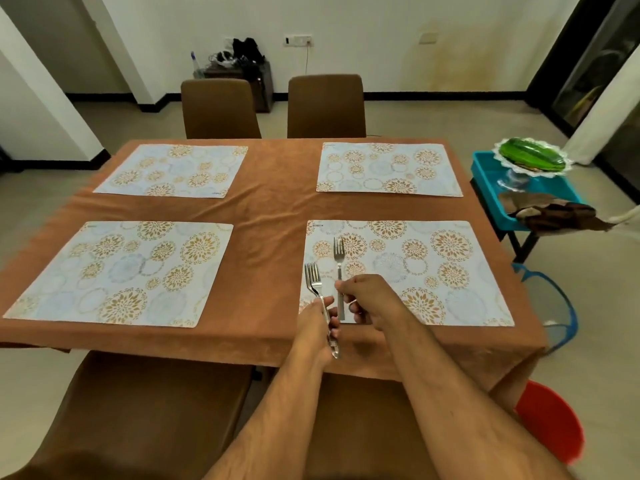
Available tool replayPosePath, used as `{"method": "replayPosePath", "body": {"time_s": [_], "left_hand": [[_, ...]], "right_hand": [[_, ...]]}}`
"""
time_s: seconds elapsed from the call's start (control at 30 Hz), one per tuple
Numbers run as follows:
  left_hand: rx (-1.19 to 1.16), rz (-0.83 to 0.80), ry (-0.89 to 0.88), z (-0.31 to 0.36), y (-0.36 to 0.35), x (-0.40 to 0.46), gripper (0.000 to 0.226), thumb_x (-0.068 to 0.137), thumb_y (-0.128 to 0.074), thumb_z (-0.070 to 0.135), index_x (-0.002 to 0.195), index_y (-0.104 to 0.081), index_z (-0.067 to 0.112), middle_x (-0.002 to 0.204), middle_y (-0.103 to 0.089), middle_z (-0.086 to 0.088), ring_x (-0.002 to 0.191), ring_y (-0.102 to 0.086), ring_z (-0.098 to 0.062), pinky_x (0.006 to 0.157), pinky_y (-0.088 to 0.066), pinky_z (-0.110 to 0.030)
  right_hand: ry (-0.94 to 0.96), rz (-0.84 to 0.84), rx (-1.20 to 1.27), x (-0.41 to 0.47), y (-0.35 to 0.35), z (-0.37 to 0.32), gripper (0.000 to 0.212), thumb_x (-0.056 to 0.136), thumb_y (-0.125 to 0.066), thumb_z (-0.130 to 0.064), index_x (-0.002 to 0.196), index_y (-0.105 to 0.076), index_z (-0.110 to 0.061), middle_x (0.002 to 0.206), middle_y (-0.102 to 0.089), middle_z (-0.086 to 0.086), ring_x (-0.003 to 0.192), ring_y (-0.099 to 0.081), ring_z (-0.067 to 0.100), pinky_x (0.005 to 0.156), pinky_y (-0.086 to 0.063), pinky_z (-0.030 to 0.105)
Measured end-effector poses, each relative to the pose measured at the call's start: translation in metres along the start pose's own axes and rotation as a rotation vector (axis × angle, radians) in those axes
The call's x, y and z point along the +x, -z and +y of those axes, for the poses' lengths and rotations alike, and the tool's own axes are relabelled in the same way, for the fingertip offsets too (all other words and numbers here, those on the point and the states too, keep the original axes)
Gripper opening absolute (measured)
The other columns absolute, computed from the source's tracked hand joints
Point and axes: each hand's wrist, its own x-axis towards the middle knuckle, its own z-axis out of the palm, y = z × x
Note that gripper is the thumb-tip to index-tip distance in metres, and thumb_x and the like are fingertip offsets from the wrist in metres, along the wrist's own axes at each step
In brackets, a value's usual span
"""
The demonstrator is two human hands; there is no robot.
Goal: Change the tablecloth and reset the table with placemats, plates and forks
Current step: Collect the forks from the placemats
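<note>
A brown tablecloth point(273, 209) covers the table. Several pale placemats with gold flower rings lie on it, among them the near right placemat point(446, 268), the near left placemat point(117, 271) and a far left placemat point(173, 171). My left hand point(317, 330) grips a bundle of forks point(313, 277) by their handles, tines pointing away from me. My right hand point(372, 301) pinches the handle of a single fork point(338, 258), which lies along the left side of the near right placemat. No plates are on the table.
Two brown chairs point(325, 105) stand at the far side and two more point(138, 417) at the near side. At the right, a blue stand point(491, 171) holds a green dish on a pedestal and a folded brown cloth. A red bucket point(550, 420) sits on the floor.
</note>
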Motion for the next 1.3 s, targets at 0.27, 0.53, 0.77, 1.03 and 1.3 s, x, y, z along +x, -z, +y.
{"method": "replayPosePath", "body": {"time_s": [0.27, 0.53, 0.77, 1.03, 1.3], "left_hand": [[-0.087, -0.163, 0.114, -0.023, -0.047, -0.081, 0.033, 0.101, -0.042, 0.014, 0.075, -0.058, 0.002, 0.048, -0.052, -0.007, 0.038, -0.05, -0.017, 0.036, -0.044, -0.022], [-0.093, -0.199, 0.171, -0.066, -0.126, -0.11, 0.032, 0.102, -0.045, 0.024, 0.077, -0.057, 0.007, 0.055, -0.052, -0.01, 0.041, -0.049, -0.019, 0.037, -0.04, -0.02], [-0.063, -0.2, 0.067, -0.149, -0.262, -0.143, 0.03, 0.102, -0.044, 0.022, 0.078, -0.057, 0.01, 0.048, -0.05, -0.006, 0.037, -0.043, -0.012, 0.034, -0.033, -0.014], [-0.06, -0.282, 0.108, -0.268, -0.446, -0.18, 0.021, 0.099, -0.047, 0.02, 0.081, -0.056, 0.013, 0.042, -0.043, -0.001, 0.029, -0.036, -0.008, 0.029, -0.025, -0.014], [0.024, -0.319, 0.131, -0.308, -0.595, -0.17, 0.02, 0.097, -0.048, 0.018, 0.08, -0.059, 0.015, 0.047, -0.042, -0.001, 0.032, -0.032, -0.007, 0.032, -0.025, -0.011]], "right_hand": [[-0.021, 0.074, -0.249, -0.088, 0.038, -0.002, 0.022, 0.09, -0.068, -0.015, 0.071, -0.062, -0.007, 0.052, -0.052, 0.006, 0.039, -0.041, 0.014, 0.04, -0.033, 0.02], [0.081, 0.249, -0.539, -0.13, 0.135, -0.005, 0.034, 0.084, -0.07, -0.033, 0.062, -0.065, -0.008, 0.051, -0.059, 0.009, 0.045, -0.055, 0.023, 0.051, -0.05, 0.032], [0.103, 0.211, -0.475, -0.15, 0.291, 0.015, 0.033, 0.086, -0.07, -0.027, 0.057, -0.059, -0.014, 0.052, -0.055, 0.003, 0.046, -0.051, 0.018, 0.041, -0.036, 0.021], [-0.021, 0.202, -0.242, -0.177, 0.507, 0.053, 0.017, 0.09, -0.067, -0.022, 0.076, -0.07, -0.013, 0.055, -0.056, 0.002, 0.044, -0.044, 0.012, 0.043, -0.032, 0.018], [-0.019, 0.296, -0.079, -0.165, 0.652, 0.041, 0.019, 0.092, -0.066, -0.021, 0.075, -0.063, -0.015, 0.056, -0.054, 0.002, 0.045, -0.047, 0.013, 0.045, -0.032, 0.02]]}}
